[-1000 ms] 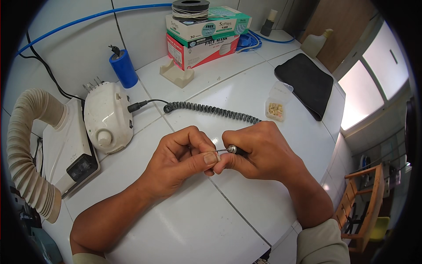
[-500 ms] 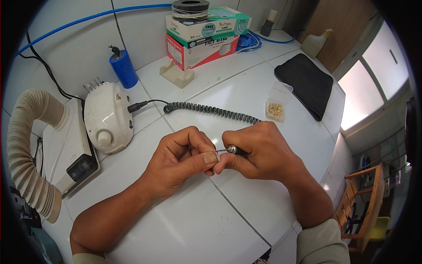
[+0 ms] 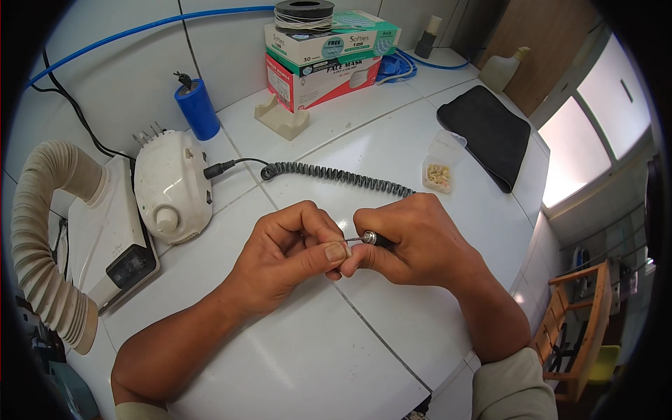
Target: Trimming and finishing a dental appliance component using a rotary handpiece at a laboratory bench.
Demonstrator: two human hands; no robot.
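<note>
My right hand [image 3: 427, 241] is closed round a rotary handpiece [image 3: 376, 239], a dark tool with a silver collar. Its thin metal bit points left and meets a small whitish piece [image 3: 348, 250], mostly covered by fingers. Thumb and fingertips of my left hand [image 3: 290, 248] pinch that piece; its exact kind cannot be made out. The two hands meet over the middle of the white tiled table, the right thumb near the left fingertips. A black coiled cord [image 3: 336, 175] runs from behind my right hand to a white motor control unit [image 3: 171, 185] with a round knob.
At left stands a white machine with a ribbed hose [image 3: 38, 224]. Behind are a blue cylinder [image 3: 197, 110], a beige cradle [image 3: 281, 119] and stacked mask boxes [image 3: 325, 87] under a wire spool [image 3: 303, 17]. Right lie a small plastic box of yellowish bits [image 3: 438, 178] and a black mat [image 3: 486, 133].
</note>
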